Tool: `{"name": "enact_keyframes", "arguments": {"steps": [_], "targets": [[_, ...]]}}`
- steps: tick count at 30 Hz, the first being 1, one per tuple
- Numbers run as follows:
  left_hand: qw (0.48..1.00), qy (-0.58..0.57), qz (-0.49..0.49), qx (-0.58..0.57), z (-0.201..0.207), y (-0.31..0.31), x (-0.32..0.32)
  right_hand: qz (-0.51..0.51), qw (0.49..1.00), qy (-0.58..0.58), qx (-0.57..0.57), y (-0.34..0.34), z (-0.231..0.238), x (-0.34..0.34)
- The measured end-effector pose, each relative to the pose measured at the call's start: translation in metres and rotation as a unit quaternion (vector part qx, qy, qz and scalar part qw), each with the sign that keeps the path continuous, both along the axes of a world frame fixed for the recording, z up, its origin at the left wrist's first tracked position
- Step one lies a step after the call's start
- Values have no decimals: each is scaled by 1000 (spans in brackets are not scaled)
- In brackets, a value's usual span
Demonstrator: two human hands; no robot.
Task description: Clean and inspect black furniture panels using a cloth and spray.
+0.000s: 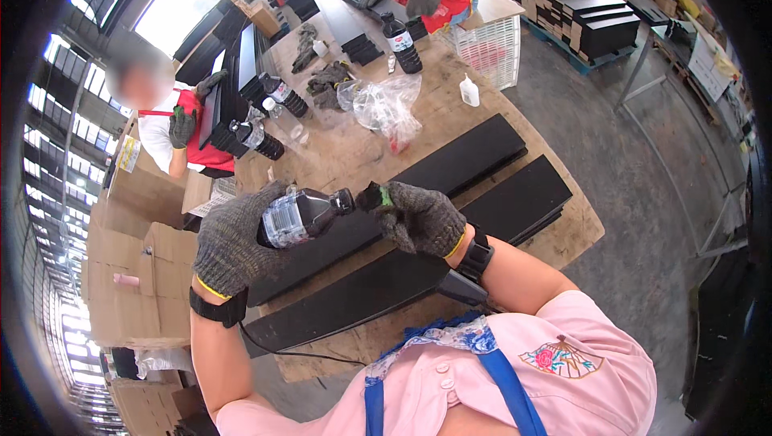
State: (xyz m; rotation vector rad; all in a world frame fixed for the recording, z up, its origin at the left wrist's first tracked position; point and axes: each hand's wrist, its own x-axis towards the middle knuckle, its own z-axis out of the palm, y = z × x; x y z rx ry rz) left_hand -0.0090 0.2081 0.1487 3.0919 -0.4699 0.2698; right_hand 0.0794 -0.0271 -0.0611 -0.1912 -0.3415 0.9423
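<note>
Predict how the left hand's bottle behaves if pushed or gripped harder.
The bottle looks round, so pushed on its side it may roll. Dark contents suggest some weight, perhaps sloshing. Its see-through shoulder looks plastic; harder gripping could dent it.

Grey floor point(603, 130), bright windows point(171, 16) at left

Bottle point(307, 214) in left hand point(235, 241), boards point(527, 195) on table point(450, 86) below, bag point(388, 111) behind boards, cartons point(129, 299) at left.
</note>
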Motion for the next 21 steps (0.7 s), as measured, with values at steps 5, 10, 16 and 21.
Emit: {"name": "enact_keyframes", "arguments": {"steps": [5, 10, 16, 21], "targets": [[998, -52, -29, 25, 1, -8, -1, -59, 997, 7, -50, 7, 5, -3], [989, -80, -48, 115, 8, -22, 8, -84, 994, -42, -58, 6, 8, -1], [976, -91, -87, 176, 26, -38, 22, -114, 989, -46, -86, 3, 11, -3], [963, -105, -135, 207, 35, -46, 39, -115, 987, -31, -111, 3, 10, -3]]}}
